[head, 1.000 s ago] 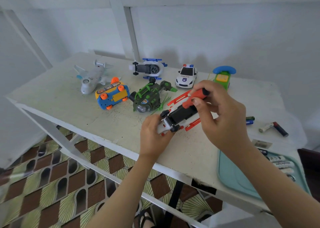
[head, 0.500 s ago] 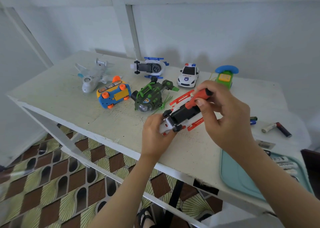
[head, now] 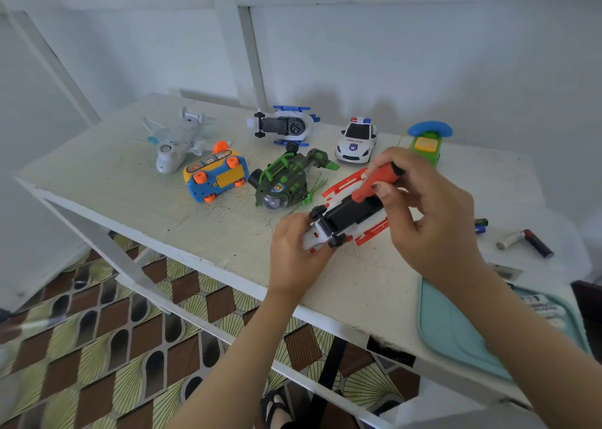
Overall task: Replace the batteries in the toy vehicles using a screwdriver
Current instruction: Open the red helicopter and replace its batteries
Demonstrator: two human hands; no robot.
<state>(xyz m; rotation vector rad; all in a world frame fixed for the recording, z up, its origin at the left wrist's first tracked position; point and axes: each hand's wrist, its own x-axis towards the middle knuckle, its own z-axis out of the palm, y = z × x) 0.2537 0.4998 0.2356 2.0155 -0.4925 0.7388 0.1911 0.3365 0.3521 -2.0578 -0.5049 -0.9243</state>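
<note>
A red-and-white toy vehicle (head: 338, 223) lies upside down on the white table (head: 130, 181), black underside up. My left hand (head: 294, 249) grips its front end. My right hand (head: 430, 210) holds a screwdriver with an orange handle (head: 374, 181), tilted down onto the toy's black underside; the tip is hidden. Loose batteries (head: 524, 241) lie on the table to the right, two more (head: 480, 226) just behind my right hand.
Further back stand a white plane (head: 176, 142), an overturned blue-and-yellow toy (head: 215, 176), a green-and-grey vehicle (head: 286, 181), a blue-and-white overturned toy (head: 283, 125), a police car (head: 356, 140) and a green toy phone (head: 426, 142). A teal tray (head: 456, 334) with batteries sits at the near right edge.
Both hands stay on the toy and screwdriver; my right-hand fingers have shifted slightly on the handle. The view has drifted a little.
</note>
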